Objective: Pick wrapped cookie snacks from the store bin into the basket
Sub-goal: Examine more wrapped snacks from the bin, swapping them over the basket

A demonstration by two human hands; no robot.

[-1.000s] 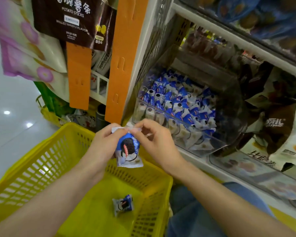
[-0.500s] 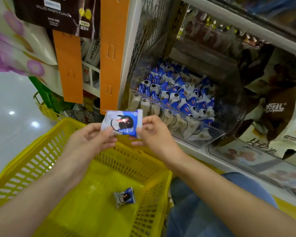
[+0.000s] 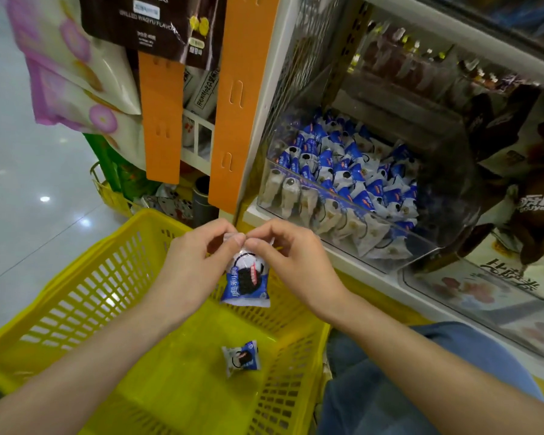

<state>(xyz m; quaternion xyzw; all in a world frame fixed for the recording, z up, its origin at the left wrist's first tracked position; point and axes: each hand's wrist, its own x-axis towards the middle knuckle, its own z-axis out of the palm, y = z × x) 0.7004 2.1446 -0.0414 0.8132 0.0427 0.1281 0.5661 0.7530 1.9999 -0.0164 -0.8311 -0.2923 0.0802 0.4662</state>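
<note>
Both left hand point(image 3: 195, 265) and right hand point(image 3: 292, 262) fingers pinch the top seam of the held pack point(image 3: 247, 281), now hanging upright over the basket point(image 3: 85, 277) rather than flat, so drop looks next.

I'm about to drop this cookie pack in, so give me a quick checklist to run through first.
1. Grip: left hand and right hand both pinch the held packet by its top edge: ok.
2. Position: held packet hangs over the yellow basket, near its far wall: ok.
3. Landing spot: bare floor beside the packet in the basket: ok.
4. Wrapper sealed: top edge hidden by the fingers: cannot tell.
5. Stock: clear bin holds many more packets: ok.
</note>
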